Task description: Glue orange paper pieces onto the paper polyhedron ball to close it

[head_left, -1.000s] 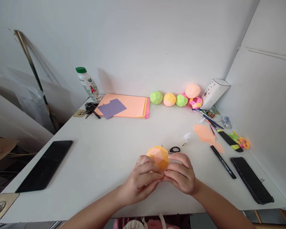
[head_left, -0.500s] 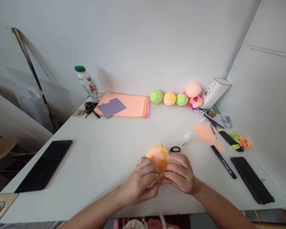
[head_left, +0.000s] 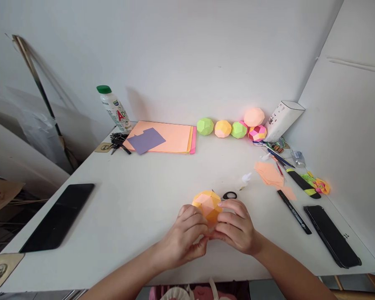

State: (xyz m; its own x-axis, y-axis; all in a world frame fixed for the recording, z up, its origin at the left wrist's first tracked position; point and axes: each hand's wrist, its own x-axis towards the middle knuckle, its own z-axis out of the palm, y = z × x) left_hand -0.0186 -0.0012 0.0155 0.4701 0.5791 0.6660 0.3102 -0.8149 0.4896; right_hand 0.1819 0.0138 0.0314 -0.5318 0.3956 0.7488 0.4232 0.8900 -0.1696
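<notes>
An orange and peach faceted paper ball (head_left: 208, 203) is held between my two hands, close to the front of the table. My left hand (head_left: 189, 233) grips its lower left side with curled fingers. On its right side, my right hand (head_left: 236, 225) presses with fingertips along the edge, thumb underneath. The fingertips of both hands meet at the ball's near lower edge, and that part is hidden. Just behind the ball lie scissors (head_left: 229, 195), one black handle loop showing and the rest mostly covered.
Finished paper balls (head_left: 222, 129) line the wall beside a stack of coloured paper (head_left: 171, 139). A bottle (head_left: 115, 109) stands at back left, a tablet (head_left: 58, 217) front left. On the right are peach paper pieces (head_left: 269, 173), a black marker (head_left: 293, 211) and a phone (head_left: 332, 236).
My hands stay around the ball in nearly the same place. The left fingers and thumb have shifted very slightly at its near edge.
</notes>
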